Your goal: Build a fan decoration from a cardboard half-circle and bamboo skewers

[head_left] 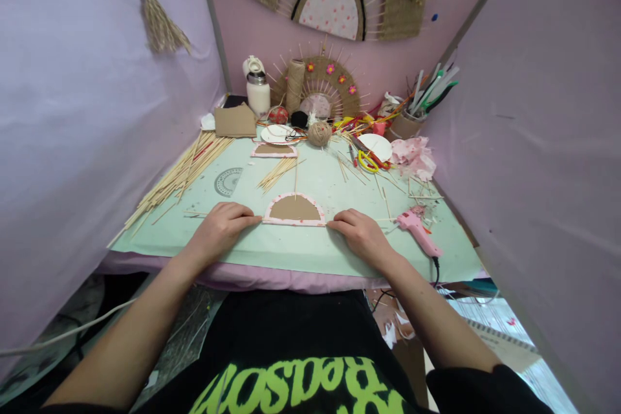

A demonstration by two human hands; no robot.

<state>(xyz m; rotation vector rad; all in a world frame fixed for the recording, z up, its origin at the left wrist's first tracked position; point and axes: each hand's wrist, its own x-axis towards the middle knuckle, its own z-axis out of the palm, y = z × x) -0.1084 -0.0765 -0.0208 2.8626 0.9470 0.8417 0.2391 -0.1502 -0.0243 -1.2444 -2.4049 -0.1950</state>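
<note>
In the head view, the left hand (226, 228) pinches a left stick (194, 213) and the right hand (359, 235) a right stick (383, 219), with the cardboard half-circle (295, 209) between them. Uneven pulling could skew the sticks; a rightward slip of the right hand could meet the nearby glue gun (418, 233), perhaps hot.
</note>
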